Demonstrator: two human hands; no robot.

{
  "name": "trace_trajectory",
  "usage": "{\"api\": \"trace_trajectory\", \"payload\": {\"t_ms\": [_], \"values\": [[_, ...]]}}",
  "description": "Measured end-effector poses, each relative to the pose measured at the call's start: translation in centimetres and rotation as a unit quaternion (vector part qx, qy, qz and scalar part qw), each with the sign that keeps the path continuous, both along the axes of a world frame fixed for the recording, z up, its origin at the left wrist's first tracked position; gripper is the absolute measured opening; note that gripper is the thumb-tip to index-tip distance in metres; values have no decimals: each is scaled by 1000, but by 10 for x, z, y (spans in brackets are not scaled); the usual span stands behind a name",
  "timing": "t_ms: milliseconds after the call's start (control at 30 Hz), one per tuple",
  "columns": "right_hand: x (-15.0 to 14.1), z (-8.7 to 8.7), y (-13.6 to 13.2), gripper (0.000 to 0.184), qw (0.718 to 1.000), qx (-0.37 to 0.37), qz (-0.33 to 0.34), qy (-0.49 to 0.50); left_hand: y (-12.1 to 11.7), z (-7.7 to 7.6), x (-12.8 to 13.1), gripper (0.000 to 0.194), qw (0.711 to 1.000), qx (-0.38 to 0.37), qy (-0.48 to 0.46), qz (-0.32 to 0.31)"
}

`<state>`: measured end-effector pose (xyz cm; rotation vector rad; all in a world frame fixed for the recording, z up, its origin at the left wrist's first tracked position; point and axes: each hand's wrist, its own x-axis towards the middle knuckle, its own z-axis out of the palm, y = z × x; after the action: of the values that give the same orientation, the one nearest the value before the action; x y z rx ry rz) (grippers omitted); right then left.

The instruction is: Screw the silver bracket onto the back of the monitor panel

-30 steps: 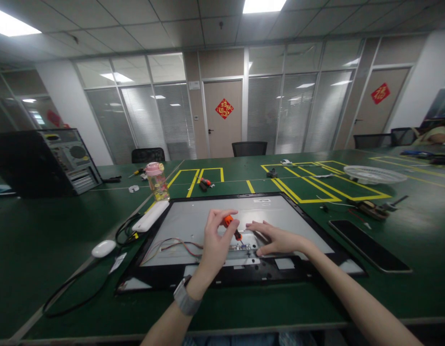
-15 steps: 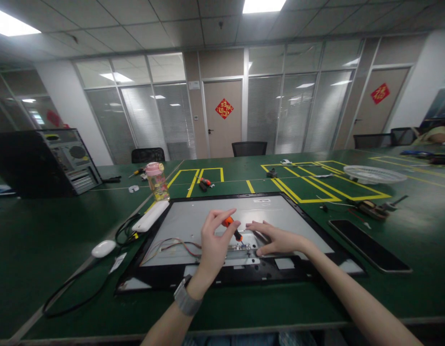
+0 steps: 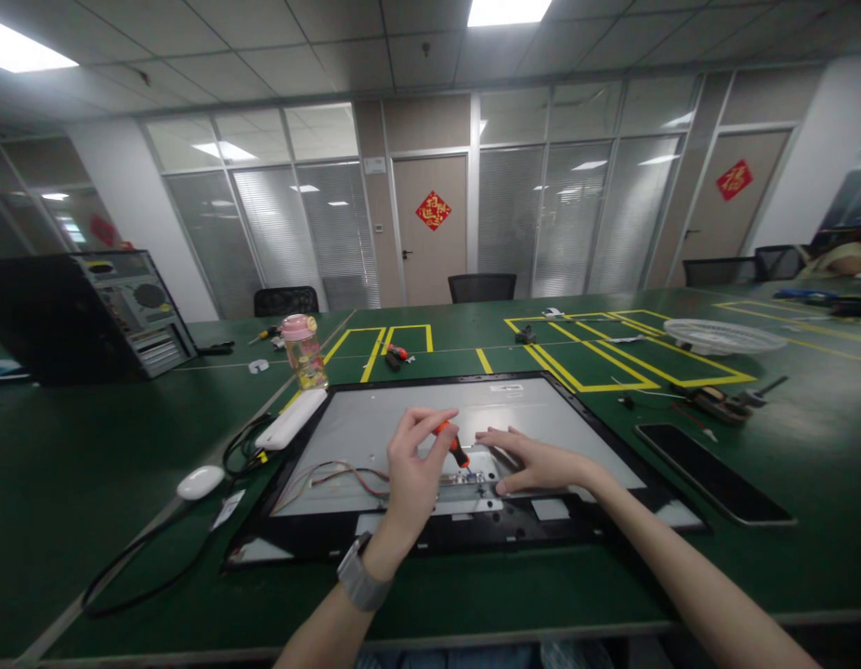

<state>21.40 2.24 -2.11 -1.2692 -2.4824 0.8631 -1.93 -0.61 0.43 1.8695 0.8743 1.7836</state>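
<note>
My left hand (image 3: 417, 462), with a watch at its wrist, is closed round an orange and black screwdriver (image 3: 460, 452). The screwdriver leans, its tip down on a metal bracket (image 3: 487, 505) at the middle of a display panel (image 3: 416, 400). My right hand (image 3: 534, 462) rests on the panel just right of the tip, fingers stretched out and thumb near the bracket's edge. The panel lies flat, grey with a black frame. Thin coloured wires (image 3: 357, 472) run left from the bracket and pass behind my left hand.
Left of the panel are a white power brick (image 3: 292, 419) with black cable, a pink-lided bottle (image 3: 306, 353) and a computer case (image 3: 88, 316). On the right lie a phone (image 3: 712, 474), a brown tool-like item (image 3: 719, 403) and a white round frame (image 3: 724, 337). Pliers (image 3: 397, 355) lie behind the panel.
The fingers of my left hand have shifted slightly on the screwdriver's handle, and its tip stays at the bracket. My right hand has not visibly moved.
</note>
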Motion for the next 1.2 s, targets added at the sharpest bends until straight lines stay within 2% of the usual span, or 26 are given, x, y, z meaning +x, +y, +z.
{"api": "trace_trajectory", "payload": {"t_ms": [100, 267, 500, 633, 733, 867, 1067, 1200], "values": [[0, 0, 0, 83, 1000, 0, -2, -1, -1, 0, -2, 29, 999, -18, -4, -29], [-1, 1, 0, 83, 1000, -4, -2, -2, 1, -3, 1, 31, 996, -48, -18, -73], [-2, 1, 1, 85, 1000, -6, -5, -4, 3, -1, 1, 21, 1000, -25, 2, -9], [0, -2, 2, 85, 1000, 0, 0, -2, 2, 0, 1, 32, 998, -46, 5, -45], [1, -3, 3, 85, 1000, 0, 2, 0, 1, 1, 1, 34, 996, -54, -1, -65], [0, 0, 1, 84, 1000, -5, -4, 1, 2, 1, 2, 31, 997, -56, -1, -55], [-2, 4, -2, 83, 1000, -10, -10, -4, 2, 1, 1, 22, 999, -43, 24, 11], [-1, 1, -1, 84, 1000, -7, -5, 0, 0, 3, 0, 33, 998, -59, 13, -26]]}}
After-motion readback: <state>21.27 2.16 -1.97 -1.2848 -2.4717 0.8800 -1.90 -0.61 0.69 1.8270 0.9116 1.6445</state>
